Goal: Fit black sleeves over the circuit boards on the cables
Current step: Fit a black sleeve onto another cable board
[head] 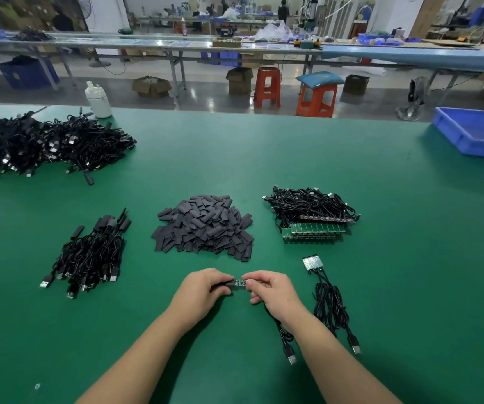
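Circuit board [240, 283] bridges both hands, sleeve [226, 284] in left hand [205, 290].

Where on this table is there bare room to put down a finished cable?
Bare green mat lies right of the loose cables, up to the blue bin, and between the sleeve pile and far cable heap. The middle row is crowded.

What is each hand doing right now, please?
Left hand: closed, pinching a black sleeve.
Right hand: closed, pinching the circuit board on its cable.
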`<state>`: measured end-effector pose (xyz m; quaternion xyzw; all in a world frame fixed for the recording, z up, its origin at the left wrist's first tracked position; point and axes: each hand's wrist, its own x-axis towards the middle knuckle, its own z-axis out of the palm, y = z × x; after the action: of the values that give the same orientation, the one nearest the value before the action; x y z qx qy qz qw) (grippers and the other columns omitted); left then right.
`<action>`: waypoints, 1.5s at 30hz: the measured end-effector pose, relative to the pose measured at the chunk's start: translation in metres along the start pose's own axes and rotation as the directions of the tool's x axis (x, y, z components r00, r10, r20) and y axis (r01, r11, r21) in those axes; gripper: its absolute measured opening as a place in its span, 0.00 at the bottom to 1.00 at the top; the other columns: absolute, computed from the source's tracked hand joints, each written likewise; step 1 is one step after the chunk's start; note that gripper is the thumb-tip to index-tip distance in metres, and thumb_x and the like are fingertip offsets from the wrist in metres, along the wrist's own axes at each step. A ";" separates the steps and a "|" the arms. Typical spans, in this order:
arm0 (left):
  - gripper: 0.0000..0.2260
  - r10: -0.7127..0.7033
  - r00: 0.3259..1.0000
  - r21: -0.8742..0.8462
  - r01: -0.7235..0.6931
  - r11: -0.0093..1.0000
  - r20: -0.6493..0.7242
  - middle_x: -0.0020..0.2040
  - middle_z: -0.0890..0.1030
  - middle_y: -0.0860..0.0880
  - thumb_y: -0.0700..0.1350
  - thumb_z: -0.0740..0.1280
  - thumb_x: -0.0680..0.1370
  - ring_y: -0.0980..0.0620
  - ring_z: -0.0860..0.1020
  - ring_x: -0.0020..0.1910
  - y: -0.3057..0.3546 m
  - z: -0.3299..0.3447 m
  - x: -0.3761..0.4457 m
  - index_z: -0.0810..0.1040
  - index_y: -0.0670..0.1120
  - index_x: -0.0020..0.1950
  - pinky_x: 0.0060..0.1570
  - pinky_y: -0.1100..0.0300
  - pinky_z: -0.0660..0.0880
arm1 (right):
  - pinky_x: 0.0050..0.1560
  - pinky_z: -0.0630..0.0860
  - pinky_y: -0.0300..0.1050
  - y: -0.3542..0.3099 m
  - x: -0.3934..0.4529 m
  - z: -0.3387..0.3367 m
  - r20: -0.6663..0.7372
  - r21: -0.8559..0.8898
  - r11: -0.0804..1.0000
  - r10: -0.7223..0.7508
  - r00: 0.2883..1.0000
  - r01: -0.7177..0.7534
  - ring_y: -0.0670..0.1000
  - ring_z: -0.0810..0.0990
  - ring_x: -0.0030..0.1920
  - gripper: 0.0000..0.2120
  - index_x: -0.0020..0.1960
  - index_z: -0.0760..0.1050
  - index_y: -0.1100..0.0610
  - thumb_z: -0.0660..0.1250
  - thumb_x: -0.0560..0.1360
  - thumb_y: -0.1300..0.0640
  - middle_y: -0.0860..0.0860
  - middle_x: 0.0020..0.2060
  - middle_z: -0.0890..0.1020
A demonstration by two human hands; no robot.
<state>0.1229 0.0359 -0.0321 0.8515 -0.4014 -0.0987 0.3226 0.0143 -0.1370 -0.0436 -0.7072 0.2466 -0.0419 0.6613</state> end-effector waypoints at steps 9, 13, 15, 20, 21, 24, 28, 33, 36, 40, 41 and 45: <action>0.12 -0.047 0.997 -0.027 0.045 0.999 -0.066 0.48 0.83 0.55 0.47 0.73 0.76 0.59 0.78 0.47 0.005 0.004 0.000 0.84 0.50 0.58 0.48 0.76 0.67 | 0.45 0.82 0.42 -0.002 -0.002 0.001 0.016 0.013 1.000 -0.019 1.000 0.019 0.45 0.80 0.34 0.09 0.48 0.84 0.50 0.69 0.78 0.63 0.50 0.38 0.84; 0.12 -0.038 0.999 -0.012 0.038 0.999 -0.035 0.48 0.83 0.57 0.47 0.73 0.76 0.61 0.78 0.47 0.005 0.004 0.001 0.83 0.50 0.59 0.49 0.74 0.69 | 0.45 0.81 0.41 -0.002 -0.003 0.000 0.018 0.021 1.000 -0.013 1.000 0.013 0.45 0.80 0.34 0.09 0.49 0.84 0.51 0.69 0.78 0.63 0.51 0.39 0.84; 0.12 -0.060 0.998 -0.027 0.060 0.998 -0.036 0.48 0.83 0.58 0.47 0.73 0.75 0.65 0.77 0.44 0.005 0.002 0.002 0.83 0.51 0.58 0.48 0.71 0.73 | 0.45 0.81 0.41 -0.002 -0.003 0.000 0.018 0.025 1.000 -0.009 1.000 0.009 0.45 0.80 0.34 0.09 0.48 0.84 0.50 0.69 0.78 0.63 0.51 0.39 0.84; 0.12 -0.136 0.991 -0.121 0.132 0.984 -0.021 0.45 0.82 0.59 0.46 0.74 0.75 0.65 0.77 0.32 0.004 0.002 0.001 0.84 0.50 0.58 0.37 0.70 0.74 | 0.43 0.81 0.40 -0.002 -0.003 0.001 0.028 0.004 1.000 -0.004 1.000 0.004 0.44 0.80 0.34 0.10 0.48 0.83 0.49 0.69 0.78 0.63 0.50 0.38 0.84; 0.11 -0.141 0.990 -0.129 0.137 0.982 -0.026 0.44 0.82 0.60 0.46 0.74 0.75 0.64 0.77 0.31 0.004 0.002 0.001 0.84 0.50 0.57 0.36 0.70 0.74 | 0.42 0.80 0.39 -0.003 -0.003 0.002 0.031 0.004 1.000 -0.004 1.000 0.004 0.44 0.80 0.34 0.10 0.48 0.83 0.49 0.69 0.78 0.64 0.50 0.38 0.84; 0.10 -0.126 0.991 -0.117 0.121 0.986 -0.036 0.43 0.82 0.62 0.45 0.74 0.74 0.67 0.77 0.34 0.003 0.003 0.000 0.84 0.50 0.55 0.38 0.74 0.72 | 0.42 0.80 0.39 -0.003 -0.003 0.002 0.035 -0.007 1.000 -0.001 0.999 0.001 0.44 0.80 0.34 0.10 0.47 0.83 0.49 0.69 0.78 0.64 0.49 0.38 0.84; 0.10 -0.035 0.999 -0.038 0.036 0.999 0.011 0.48 0.84 0.58 0.46 0.73 0.75 0.62 0.79 0.47 0.006 0.003 0.002 0.84 0.51 0.56 0.53 0.65 0.75 | 0.42 0.81 0.40 -0.001 -0.002 0.003 0.039 -0.024 1.000 0.000 0.999 0.001 0.45 0.79 0.34 0.10 0.47 0.83 0.50 0.69 0.78 0.63 0.47 0.35 0.83; 0.11 0.033 0.999 0.017 -0.033 0.999 0.009 0.49 0.84 0.52 0.49 0.72 0.76 0.54 0.80 0.49 0.012 0.005 0.006 0.84 0.50 0.58 0.53 0.60 0.75 | 0.42 0.80 0.41 0.001 0.001 0.002 0.056 0.028 1.000 -0.016 0.998 0.015 0.46 0.78 0.35 0.11 0.53 0.81 0.51 0.69 0.77 0.65 0.51 0.38 0.80; 0.10 0.094 0.995 0.031 -0.095 0.995 0.040 0.47 0.83 0.51 0.48 0.71 0.77 0.53 0.80 0.46 0.014 0.007 0.006 0.84 0.50 0.57 0.51 0.58 0.75 | 0.41 0.79 0.39 0.001 0.001 0.003 0.081 0.028 0.999 -0.026 0.996 0.024 0.45 0.78 0.35 0.12 0.57 0.79 0.51 0.69 0.78 0.65 0.52 0.40 0.79; 0.08 0.114 0.993 0.000 -0.114 0.994 -0.005 0.45 0.84 0.53 0.46 0.72 0.76 0.57 0.79 0.44 0.016 0.010 0.005 0.85 0.50 0.55 0.48 0.67 0.73 | 0.41 0.79 0.39 0.000 0.000 0.002 0.092 -0.009 0.999 -0.037 0.995 0.038 0.44 0.78 0.35 0.11 0.57 0.79 0.51 0.68 0.78 0.64 0.53 0.42 0.80; 0.08 0.106 0.994 -0.017 -0.106 0.994 -0.024 0.45 0.84 0.53 0.46 0.72 0.76 0.58 0.80 0.44 0.016 0.010 0.005 0.85 0.49 0.55 0.48 0.68 0.72 | 0.41 0.79 0.38 0.000 0.000 0.002 0.091 -0.008 0.999 -0.035 0.995 0.036 0.44 0.78 0.35 0.11 0.57 0.79 0.51 0.68 0.78 0.64 0.53 0.41 0.80; 0.07 0.075 0.994 -0.075 -0.081 0.994 -0.081 0.44 0.84 0.57 0.43 0.73 0.75 0.63 0.79 0.43 0.019 0.012 0.004 0.86 0.49 0.52 0.49 0.73 0.71 | 0.41 0.79 0.38 -0.002 0.000 0.002 0.080 -0.038 0.999 -0.016 0.997 0.019 0.43 0.78 0.34 0.13 0.61 0.79 0.54 0.62 0.80 0.65 0.50 0.39 0.82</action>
<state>0.1087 0.0181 -0.0295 0.8251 -0.4174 -0.0682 0.3745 0.0160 -0.1353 -0.0419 -0.7231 0.2146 -0.0146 0.6564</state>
